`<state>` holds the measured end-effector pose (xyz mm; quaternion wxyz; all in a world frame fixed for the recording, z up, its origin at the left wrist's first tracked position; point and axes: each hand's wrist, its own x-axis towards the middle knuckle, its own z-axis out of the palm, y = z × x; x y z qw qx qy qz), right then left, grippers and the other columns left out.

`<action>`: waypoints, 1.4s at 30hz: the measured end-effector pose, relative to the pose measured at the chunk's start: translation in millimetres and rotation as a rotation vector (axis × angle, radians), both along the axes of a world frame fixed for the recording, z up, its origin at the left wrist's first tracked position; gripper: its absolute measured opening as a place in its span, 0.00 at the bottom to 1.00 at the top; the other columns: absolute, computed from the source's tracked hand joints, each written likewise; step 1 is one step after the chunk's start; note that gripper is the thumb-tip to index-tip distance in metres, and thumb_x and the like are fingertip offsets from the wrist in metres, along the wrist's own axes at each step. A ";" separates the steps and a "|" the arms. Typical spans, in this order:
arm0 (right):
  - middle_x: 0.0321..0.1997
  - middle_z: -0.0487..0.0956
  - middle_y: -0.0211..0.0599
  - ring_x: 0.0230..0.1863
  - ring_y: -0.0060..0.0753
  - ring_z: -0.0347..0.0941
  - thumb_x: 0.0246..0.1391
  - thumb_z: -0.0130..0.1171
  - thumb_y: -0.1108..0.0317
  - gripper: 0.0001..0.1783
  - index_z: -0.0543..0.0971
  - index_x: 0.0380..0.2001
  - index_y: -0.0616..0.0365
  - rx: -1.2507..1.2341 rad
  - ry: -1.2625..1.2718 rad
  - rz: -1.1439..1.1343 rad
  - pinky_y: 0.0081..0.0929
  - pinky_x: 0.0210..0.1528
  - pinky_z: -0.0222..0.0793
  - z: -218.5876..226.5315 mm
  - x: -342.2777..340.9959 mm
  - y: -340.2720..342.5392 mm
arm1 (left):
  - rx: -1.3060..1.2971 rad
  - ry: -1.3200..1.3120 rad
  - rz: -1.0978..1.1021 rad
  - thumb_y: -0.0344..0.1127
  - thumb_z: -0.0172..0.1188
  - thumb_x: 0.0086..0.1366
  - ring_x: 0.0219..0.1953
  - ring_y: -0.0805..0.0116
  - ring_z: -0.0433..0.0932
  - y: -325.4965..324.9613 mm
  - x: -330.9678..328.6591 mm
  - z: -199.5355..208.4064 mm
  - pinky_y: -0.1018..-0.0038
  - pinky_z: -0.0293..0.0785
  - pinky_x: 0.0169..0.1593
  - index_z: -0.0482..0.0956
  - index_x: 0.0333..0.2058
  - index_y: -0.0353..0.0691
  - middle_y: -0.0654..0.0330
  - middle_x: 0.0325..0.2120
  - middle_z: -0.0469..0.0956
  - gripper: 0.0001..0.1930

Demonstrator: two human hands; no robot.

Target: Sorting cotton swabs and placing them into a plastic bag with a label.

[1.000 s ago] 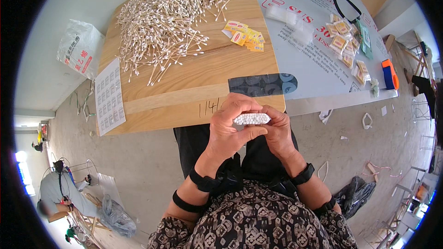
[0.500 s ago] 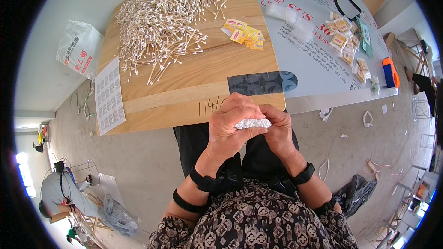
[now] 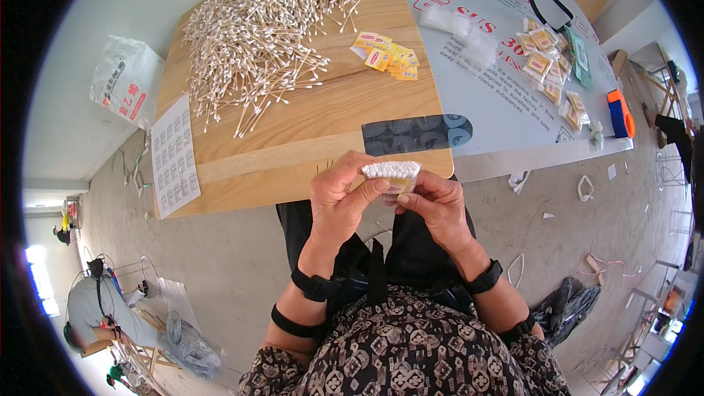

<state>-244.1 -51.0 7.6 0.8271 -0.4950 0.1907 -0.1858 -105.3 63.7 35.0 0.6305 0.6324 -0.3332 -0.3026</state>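
Between my two hands, just off the table's front edge, is a small pack of cotton swabs (image 3: 394, 170). Its white tips face up in a tight row, and a yellow label shows through the clear front. My left hand (image 3: 339, 196) grips the pack's left side, thumb on the front. The right side is pinched by my right hand (image 3: 438, 209), its thumb at the lower front corner. A large heap of loose cotton swabs (image 3: 264, 29) covers the far left of the wooden table (image 3: 293, 158). Several yellow label cards (image 3: 389, 55) lie to its right.
On the grey-white board (image 3: 499, 117) at right lie filled swab packs (image 3: 543, 59), clear bags (image 3: 462, 29) and an orange-and-blue tape dispenser (image 3: 620, 114). A dark patterned strip (image 3: 411, 134) crosses the table's right edge. A printed sheet (image 3: 174, 155) hangs at the left edge.
The pack has tilted and risen slightly, so its yellow label now shows below the tips. My left hand has shifted left and uncovered more of it, with its thumb now on the front.
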 end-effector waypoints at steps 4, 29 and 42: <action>0.32 0.82 0.30 0.33 0.18 0.77 0.58 0.60 0.76 0.09 0.79 0.42 0.64 -0.013 0.013 -0.012 0.17 0.34 0.74 -1.8 0.7 -0.5 | -0.053 0.101 0.026 0.30 0.68 0.59 0.36 0.76 0.76 -8.4 -3.1 -6.3 0.78 0.73 0.40 0.79 0.39 0.31 0.62 0.33 0.79 0.12; 0.26 0.72 0.33 0.27 0.25 0.66 0.53 0.61 0.80 0.05 0.74 0.28 0.63 -0.671 0.082 -0.312 0.22 0.30 0.64 21.9 14.2 -26.7 | -0.052 -0.346 0.075 0.28 0.61 0.61 0.40 0.68 0.77 -17.4 3.0 -7.7 0.73 0.73 0.43 0.79 0.45 0.35 0.58 0.40 0.78 0.13; 0.30 0.69 0.42 0.29 0.50 0.72 0.48 0.61 0.77 0.10 0.69 0.27 0.60 -1.264 0.060 -0.165 0.40 0.27 0.69 19.8 6.1 -32.6 | 0.008 -0.572 -0.098 0.17 0.60 0.48 0.29 0.54 0.76 -31.7 -5.6 -1.3 0.67 0.73 0.31 0.73 0.29 0.33 0.54 0.28 0.75 0.09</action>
